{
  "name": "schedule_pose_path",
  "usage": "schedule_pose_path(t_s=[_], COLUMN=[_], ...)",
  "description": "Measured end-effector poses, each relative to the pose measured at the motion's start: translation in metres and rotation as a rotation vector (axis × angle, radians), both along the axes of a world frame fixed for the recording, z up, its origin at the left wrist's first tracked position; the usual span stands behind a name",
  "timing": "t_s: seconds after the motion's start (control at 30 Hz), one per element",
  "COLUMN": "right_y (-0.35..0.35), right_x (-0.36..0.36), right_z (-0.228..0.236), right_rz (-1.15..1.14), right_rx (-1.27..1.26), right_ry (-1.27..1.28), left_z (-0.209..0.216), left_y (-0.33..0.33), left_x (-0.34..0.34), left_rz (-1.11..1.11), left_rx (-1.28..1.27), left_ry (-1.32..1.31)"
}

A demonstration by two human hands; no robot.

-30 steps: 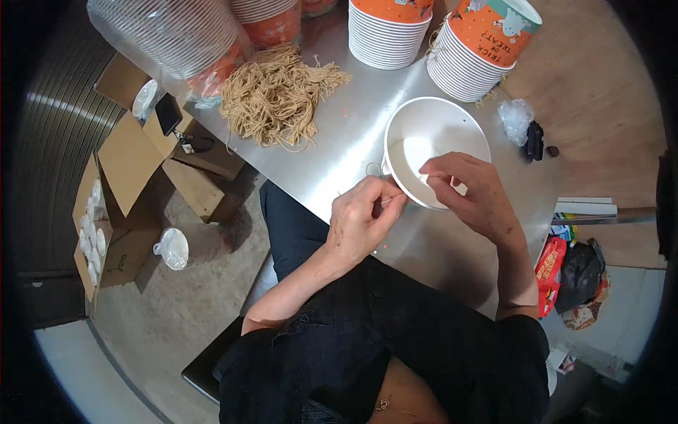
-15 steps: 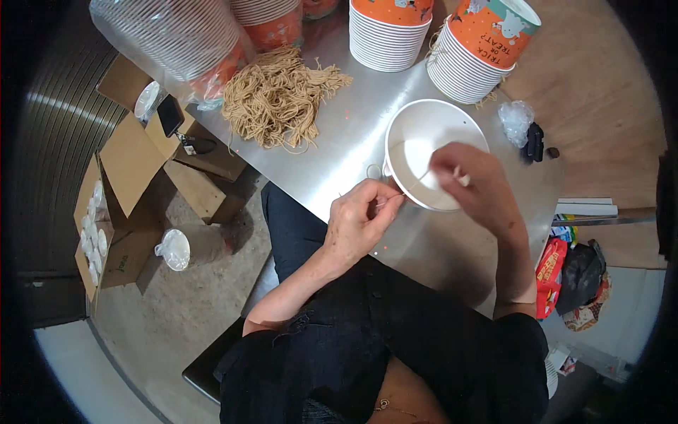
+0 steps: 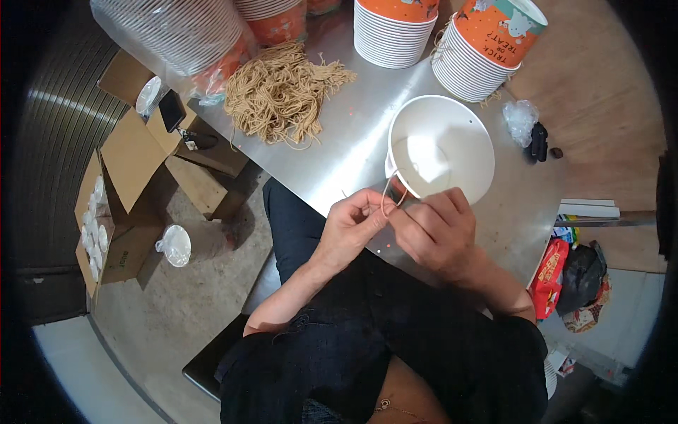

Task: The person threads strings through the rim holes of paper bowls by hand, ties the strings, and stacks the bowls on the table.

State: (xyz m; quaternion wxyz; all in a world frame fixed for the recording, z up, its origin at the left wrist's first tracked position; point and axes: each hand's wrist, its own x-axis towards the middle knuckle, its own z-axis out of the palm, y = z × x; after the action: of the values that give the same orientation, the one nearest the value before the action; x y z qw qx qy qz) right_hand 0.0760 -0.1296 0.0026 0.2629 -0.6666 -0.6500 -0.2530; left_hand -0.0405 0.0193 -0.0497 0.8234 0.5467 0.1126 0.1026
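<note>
A white-lined paper bucket point(image 3: 462, 152) stands on the metal table in front of me, its mouth facing up toward me. A small dark hole shows near its far right rim. At the near left rim, a thin tan cord point(image 3: 385, 192) runs up to the bucket in a loop. My left hand point(image 3: 346, 230) pinches the cord just below the rim. Close against it, my right hand point(image 3: 441, 233) has its fingers curled on the cord too, knuckles up; its fingertips are partly hidden. A heap of cut tan cords point(image 3: 282, 95) lies on the table at the far left.
Stacked orange-and-white paper buckets point(image 3: 394, 42) stand at the back, with another stack point(image 3: 470, 67) beside them. Plastic-wrapped buckets point(image 3: 187, 46) are at the back left. A clear plastic wad point(image 3: 520, 121) lies right. Open cardboard boxes point(image 3: 131, 166) stand on the floor at left.
My right hand has come down and left from over the bucket's mouth to meet my left hand. The cord now stands in a loop at the rim.
</note>
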Motion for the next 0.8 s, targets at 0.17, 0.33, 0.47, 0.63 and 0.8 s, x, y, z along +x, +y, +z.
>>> schedule_pose_path(t_s=[0.17, 0.33, 0.47, 0.63, 0.8], right_y=[-0.018, -0.019, -0.017, -0.014, 0.005], right_x=[-0.006, -0.005, -0.005, -0.002, 0.019], right_z=[-0.014, -0.014, -0.02, -0.008, 0.033], right_rz=[-0.071, -0.087, -0.108, -0.141, -0.179], right_rx=[-0.043, -0.045, -0.021, -0.004, 0.045], right_ry=[-0.103, -0.066, -0.086, -0.093, -0.011], left_z=[0.0, 0.008, -0.007, -0.004, -0.011], left_y=[0.004, -0.001, -0.009, 0.001, 0.02], left_x=[-0.009, -0.015, -0.013, -0.008, 0.0], left_rz=[-0.106, -0.081, 0.016, 0.326, 0.513], left_rx=[-0.18, -0.11, 0.002, 0.969, 1.412], left_ry=[0.069, 0.002, -0.09, -0.223, -0.541])
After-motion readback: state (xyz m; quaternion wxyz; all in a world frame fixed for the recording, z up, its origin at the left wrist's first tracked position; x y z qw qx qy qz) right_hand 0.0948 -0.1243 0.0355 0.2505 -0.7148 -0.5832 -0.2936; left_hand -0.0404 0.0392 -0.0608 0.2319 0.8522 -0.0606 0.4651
